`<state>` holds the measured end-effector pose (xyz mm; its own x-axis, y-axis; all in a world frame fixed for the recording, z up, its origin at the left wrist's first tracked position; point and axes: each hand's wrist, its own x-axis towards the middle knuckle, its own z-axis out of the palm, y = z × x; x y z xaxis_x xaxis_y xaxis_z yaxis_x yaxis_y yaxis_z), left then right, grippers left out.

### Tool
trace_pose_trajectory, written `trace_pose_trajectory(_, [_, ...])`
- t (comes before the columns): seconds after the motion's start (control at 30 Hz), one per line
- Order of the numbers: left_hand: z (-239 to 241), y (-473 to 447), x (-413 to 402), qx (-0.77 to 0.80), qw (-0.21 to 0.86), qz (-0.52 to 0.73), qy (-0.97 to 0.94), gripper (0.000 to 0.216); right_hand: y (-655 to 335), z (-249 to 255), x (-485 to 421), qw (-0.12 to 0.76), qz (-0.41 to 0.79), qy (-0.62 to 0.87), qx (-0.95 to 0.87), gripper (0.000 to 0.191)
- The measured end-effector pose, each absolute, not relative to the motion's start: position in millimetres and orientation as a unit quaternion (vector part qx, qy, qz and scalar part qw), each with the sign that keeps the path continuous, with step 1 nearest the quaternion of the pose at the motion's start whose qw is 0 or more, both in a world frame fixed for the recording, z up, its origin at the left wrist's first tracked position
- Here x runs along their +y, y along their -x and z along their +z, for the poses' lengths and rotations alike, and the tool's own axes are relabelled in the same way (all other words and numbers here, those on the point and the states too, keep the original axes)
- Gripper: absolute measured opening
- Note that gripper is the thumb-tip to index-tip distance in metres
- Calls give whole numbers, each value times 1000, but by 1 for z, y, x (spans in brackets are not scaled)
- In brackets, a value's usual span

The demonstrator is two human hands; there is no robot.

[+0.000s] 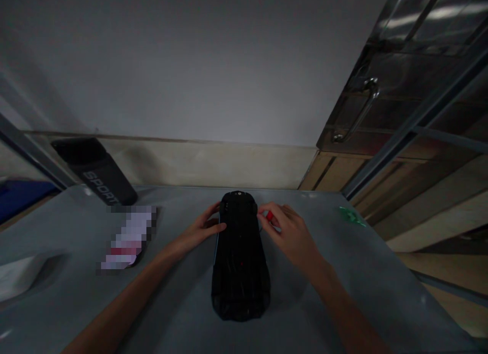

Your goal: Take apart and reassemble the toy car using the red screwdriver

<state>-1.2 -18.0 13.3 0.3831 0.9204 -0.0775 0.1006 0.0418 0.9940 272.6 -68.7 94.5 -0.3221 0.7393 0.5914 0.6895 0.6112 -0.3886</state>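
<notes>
1. There are two bare hands [202,229] [288,233]
2. One black car-shaped object [241,252]
3. One small red piece [270,216]
4. One SPORT-lettered container [102,179]
5. One pixelated item [131,234]
6. One white item [21,277]
7. One green scrap [351,216]
8. One table [179,298]

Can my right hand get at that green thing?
Probably yes: nothing visible stands between your right hand and the green thing, though that hand seems to hold a red item.
</notes>
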Motion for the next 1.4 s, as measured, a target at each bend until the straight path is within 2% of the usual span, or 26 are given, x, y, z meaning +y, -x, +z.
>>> trace_pose_trajectory(0.2, [9, 2, -15, 423, 580, 347, -603, 86, -273, 95, -71, 374, 40, 433, -819, 25])
trace_pose_trajectory(0.37, [10, 2, -16, 425, 581, 353, -598, 91, -274, 94, -68, 379, 32, 429, -819, 14])
trace_pose_trajectory(0.57, [14, 1, -18, 425, 586, 348, -596, 90, -273, 94, -69, 388, 30, 414, -823, 24])
trace_pose_trajectory(0.77, [16, 1, -18, 440, 581, 344, -592, 93, -272, 94, -70, 396, 12, 421, -816, 15])
trace_pose_trajectory(0.9, [16, 1, -19, 432, 580, 348, -596, 91, -273, 94, -68, 389, 11, 416, -822, 20])
trace_pose_trajectory(1.03, [15, 1, -19, 438, 579, 349, -592, 87, -273, 93, -67, 383, -10, 424, -821, 15])
trace_pose_trajectory(1.4, [19, -1, -20, 428, 585, 348, -595, 89, -272, 95, -69, 384, 1, 427, -819, 19])
